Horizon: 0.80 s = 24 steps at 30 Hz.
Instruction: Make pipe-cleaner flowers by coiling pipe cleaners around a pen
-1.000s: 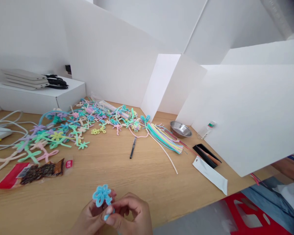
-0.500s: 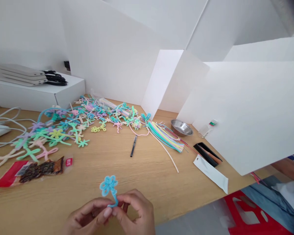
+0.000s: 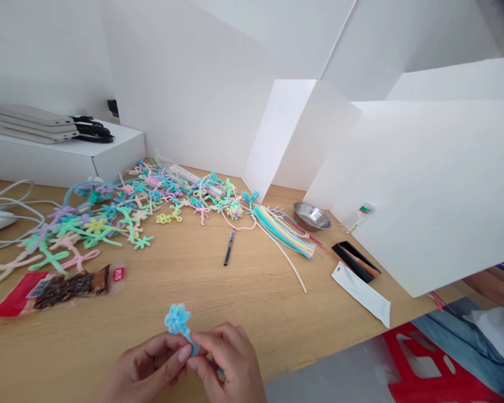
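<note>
Inspected at the near edge of the bench (image 3: pixel 260 313): one blue fuzzy flower (image 3: pixel 177 319), its bloom tipped up and leftward above the fingers. The left hand (image 3: pixel 149 366) pinches the stem (image 3: pixel 189 336) low down, thumb against fingertips; the right hand (image 3: pixel 235 364) pinches it from the other side, fingers curled, with the two hands meeting there. Reading the clock from the bloom, a black pen (image 3: pixel 229 248) lies at one o'clock, and a pastel heap of fuzzy-stem shapes (image 3: pixel 151 196) sprawls around eleven. Towards two o'clock lie a bundle of fuzzy stems (image 3: pixel 283 232) and, just beyond it, a steel bowl (image 3: pixel 312 216). At three rests a white packet (image 3: pixel 361 294), beside an open black case (image 3: pixel 356 262). Between nine and ten sits a red-ended food packet (image 3: pixel 59 290) (dark contents, which I cannot identify from here).
</note>
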### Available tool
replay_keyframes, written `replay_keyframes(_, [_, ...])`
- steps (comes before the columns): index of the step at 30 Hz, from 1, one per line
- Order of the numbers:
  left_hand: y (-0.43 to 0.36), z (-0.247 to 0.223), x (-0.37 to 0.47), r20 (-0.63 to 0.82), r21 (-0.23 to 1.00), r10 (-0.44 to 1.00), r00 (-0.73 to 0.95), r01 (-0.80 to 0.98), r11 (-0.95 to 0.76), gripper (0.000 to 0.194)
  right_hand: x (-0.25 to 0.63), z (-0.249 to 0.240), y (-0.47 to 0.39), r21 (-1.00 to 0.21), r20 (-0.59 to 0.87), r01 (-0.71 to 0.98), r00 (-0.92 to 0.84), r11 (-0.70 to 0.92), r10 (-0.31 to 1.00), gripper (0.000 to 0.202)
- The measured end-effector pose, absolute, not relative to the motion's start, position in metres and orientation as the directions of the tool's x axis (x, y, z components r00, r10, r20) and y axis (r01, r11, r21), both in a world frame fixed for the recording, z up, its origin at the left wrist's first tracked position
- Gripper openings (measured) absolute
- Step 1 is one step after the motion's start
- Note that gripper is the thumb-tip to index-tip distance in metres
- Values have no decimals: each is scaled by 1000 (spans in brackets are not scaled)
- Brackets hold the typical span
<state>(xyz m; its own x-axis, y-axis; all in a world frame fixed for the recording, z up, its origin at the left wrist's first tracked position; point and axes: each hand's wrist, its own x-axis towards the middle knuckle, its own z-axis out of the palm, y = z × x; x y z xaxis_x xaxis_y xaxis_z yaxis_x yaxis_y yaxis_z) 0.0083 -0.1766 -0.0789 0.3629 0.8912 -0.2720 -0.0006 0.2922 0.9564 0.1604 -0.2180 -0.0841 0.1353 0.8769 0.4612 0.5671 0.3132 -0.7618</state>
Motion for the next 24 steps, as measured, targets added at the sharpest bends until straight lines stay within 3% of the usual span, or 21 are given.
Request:
replay_keyframes(6, [-172,-79,4,-312,943,833,457,42,331,24,159,-91,-217,-629,545,688,57,363,836,43])
replay_keyframes(15, [-171,-78,6,-336,932,885,321,-20,361,27,151,-100,-216,-572,617,729,79,377,783,41])
replay_keyframes(21, [-165,-82,0,-333,934,814,475,46,355,13,159,-95,-221,-627,546,679,34,381,837,27])
replay_keyframes(24, [-168,-80,1,-329,935,819,471,41,352,18,165,-88,-223,-658,491,648,-18,384,871,26])
